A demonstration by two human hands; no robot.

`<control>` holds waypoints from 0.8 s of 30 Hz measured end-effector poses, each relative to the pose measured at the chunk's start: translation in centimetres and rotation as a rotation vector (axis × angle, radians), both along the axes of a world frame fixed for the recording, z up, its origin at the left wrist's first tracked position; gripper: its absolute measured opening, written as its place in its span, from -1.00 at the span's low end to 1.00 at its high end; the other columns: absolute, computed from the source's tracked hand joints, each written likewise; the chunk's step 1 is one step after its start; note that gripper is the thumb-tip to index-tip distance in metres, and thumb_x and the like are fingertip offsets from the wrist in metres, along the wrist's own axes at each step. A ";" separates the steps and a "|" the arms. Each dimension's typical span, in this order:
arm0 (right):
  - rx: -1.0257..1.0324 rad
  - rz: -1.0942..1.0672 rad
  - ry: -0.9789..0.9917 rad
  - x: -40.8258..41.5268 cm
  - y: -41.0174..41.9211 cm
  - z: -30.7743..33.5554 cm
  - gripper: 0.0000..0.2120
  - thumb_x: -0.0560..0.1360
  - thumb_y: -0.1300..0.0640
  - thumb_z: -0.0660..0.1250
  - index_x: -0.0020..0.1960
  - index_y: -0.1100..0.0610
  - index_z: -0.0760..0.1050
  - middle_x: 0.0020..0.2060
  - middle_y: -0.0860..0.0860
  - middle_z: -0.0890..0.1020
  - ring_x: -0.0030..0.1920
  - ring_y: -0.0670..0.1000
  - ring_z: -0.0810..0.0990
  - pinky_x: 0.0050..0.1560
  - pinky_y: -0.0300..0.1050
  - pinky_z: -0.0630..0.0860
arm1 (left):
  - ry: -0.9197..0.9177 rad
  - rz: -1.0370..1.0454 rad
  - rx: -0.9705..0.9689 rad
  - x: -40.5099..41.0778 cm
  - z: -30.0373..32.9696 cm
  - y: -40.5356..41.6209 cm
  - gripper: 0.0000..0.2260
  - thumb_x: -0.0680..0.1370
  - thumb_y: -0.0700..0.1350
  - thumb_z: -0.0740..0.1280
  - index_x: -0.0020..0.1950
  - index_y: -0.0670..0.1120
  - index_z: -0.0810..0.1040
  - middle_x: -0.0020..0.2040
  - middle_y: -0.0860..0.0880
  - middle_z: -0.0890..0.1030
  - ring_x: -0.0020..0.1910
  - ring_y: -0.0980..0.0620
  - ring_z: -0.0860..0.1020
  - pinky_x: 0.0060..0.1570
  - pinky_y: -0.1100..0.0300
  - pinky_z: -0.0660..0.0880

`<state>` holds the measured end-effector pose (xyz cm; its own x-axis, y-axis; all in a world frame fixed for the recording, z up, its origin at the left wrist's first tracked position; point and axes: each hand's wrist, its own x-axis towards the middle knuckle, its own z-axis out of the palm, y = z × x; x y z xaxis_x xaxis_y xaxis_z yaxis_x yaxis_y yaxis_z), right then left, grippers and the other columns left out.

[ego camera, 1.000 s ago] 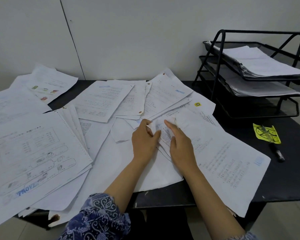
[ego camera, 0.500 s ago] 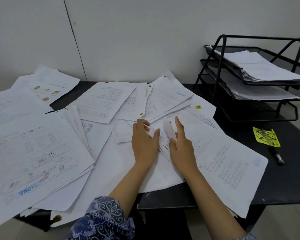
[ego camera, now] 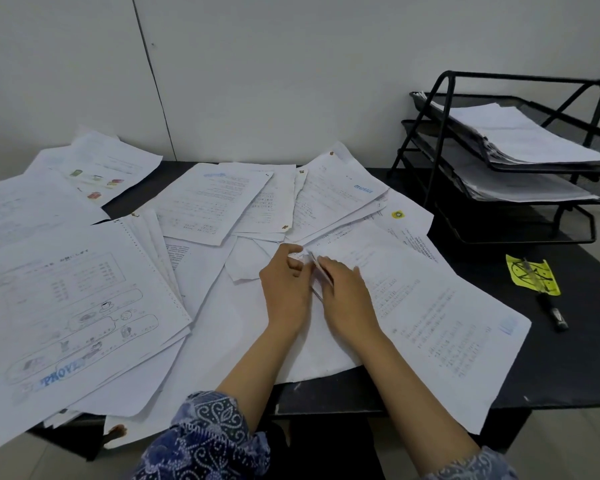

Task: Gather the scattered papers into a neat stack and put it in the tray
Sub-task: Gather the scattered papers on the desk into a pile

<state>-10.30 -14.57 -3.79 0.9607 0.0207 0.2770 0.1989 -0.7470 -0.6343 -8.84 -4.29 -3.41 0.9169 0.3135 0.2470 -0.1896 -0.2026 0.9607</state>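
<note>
left hand [ego camera: 284, 289] fingers curled, pinching a sheet edge at mid-pile | right hand [ego camera: 347, 296] fingers bent, gripping the lifted edges of a few sheets, touching the left | scattered papers [ego camera: 84, 306] spread over black tabletop [ego camera: 568, 358] left of tray [ego camera: 520, 168] | tray's upper tiers hold paper stacks | pen [ego camera: 548, 306] and yellow note [ego camera: 532, 278] in front of tray

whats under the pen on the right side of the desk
A yellow sticky note with black scribbles lies under the pen; the pen's black end rests on the bare desk. The marks beneath its barrel are covered.
</note>
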 end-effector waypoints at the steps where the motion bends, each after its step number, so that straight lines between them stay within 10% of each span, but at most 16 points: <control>1: -0.099 0.013 0.015 0.0 0.2 -0.2 -0.63 0.66 0.10 0.05 0.43 0.09 0.34 0.33 0.02 0.48 0.39 0.02 0.37 0.52 0.03 -0.05 | -0.006 0.013 -0.009 0.0 0.0 0.0 -0.89 0.51 -0.20 0.38 0.01 -0.04 0.56 -0.36 0.01 0.58 -0.41 0.21 0.54 -0.32 0.38 0.46; 7: -0.305 0.104 0.108 -0.1 -0.2 -0.6 -0.46 0.63 -0.11 -0.12 0.57 0.04 0.06 0.56 -0.02 0.12 0.56 -0.05 -0.03 0.52 0.09 -0.28 | -0.009 0.027 -0.062 0.0 0.6 -0.3 -0.89 0.56 0.02 0.32 0.00 0.00 0.55 -0.31 0.05 0.62 -0.31 0.22 0.60 -0.23 0.42 0.48; 11: 0.100 0.200 0.210 0.0 -0.9 0.9 -0.52 0.59 0.02 -0.06 0.48 0.01 0.29 0.50 -0.07 0.28 0.54 -0.08 0.07 0.53 0.04 -0.23 | 0.046 -0.015 0.011 0.0 1.2 0.0 -0.78 0.46 -0.11 0.46 0.08 -0.06 0.55 -0.26 0.01 0.56 -0.32 0.21 0.51 -0.20 0.43 0.45; 14: 0.571 0.105 0.215 -0.3 -2.3 2.1 -0.67 0.63 0.11 0.10 0.35 -0.06 0.45 0.41 -0.12 0.39 0.43 -0.07 0.31 0.39 -0.05 0.28 | 0.019 -0.024 -0.019 -0.2 2.8 0.3 -0.82 0.47 -0.22 0.43 0.07 -0.10 0.61 -0.22 -0.04 0.55 -0.25 0.10 0.52 -0.15 0.38 0.47; 19: 0.490 -0.222 -0.113 1.0 -7.3 5.4 -0.39 0.54 0.18 0.32 0.52 0.04 0.18 0.41 -0.05 0.30 0.42 -0.04 0.28 0.34 -0.17 0.24 | -0.243 -0.092 0.015 -1.1 8.9 0.8 -0.87 0.54 -0.19 0.34 0.04 0.00 0.61 -0.13 0.13 0.61 -0.16 0.18 0.57 -0.10 0.36 0.51; 24: 0.673 -0.076 -0.153 2.0 -9.5 9.6 -0.19 0.52 0.10 0.38 0.57 -0.01 -0.06 0.48 0.02 0.31 0.43 -0.10 0.29 0.36 -0.08 0.28 | -0.555 -0.151 -0.020 -1.3 16.5 2.2 -0.82 0.60 -0.25 0.21 0.06 -0.07 0.58 -0.11 0.16 0.56 -0.23 0.18 0.46 -0.30 0.36 0.37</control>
